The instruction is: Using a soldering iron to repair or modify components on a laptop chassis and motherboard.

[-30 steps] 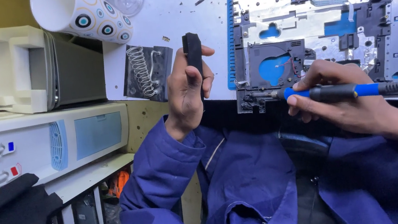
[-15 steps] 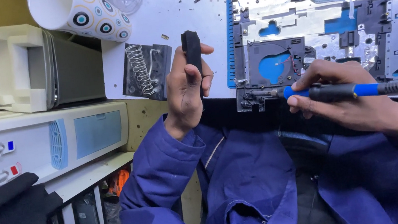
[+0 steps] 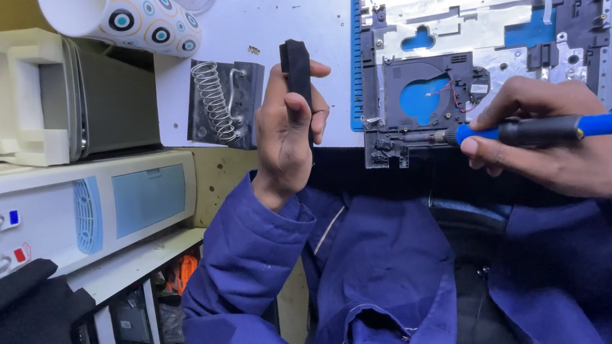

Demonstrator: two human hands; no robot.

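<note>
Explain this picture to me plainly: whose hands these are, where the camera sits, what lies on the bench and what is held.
There is no machine here: a person in blue work clothes wears a camera on the head, looking down at their own hands. The left hand holds a small black block upright. The right hand holds a blue and black soldering iron, tip at an opened laptop chassis on the white bench. A coiled iron stand and a spotted cup lie nearby.
</note>
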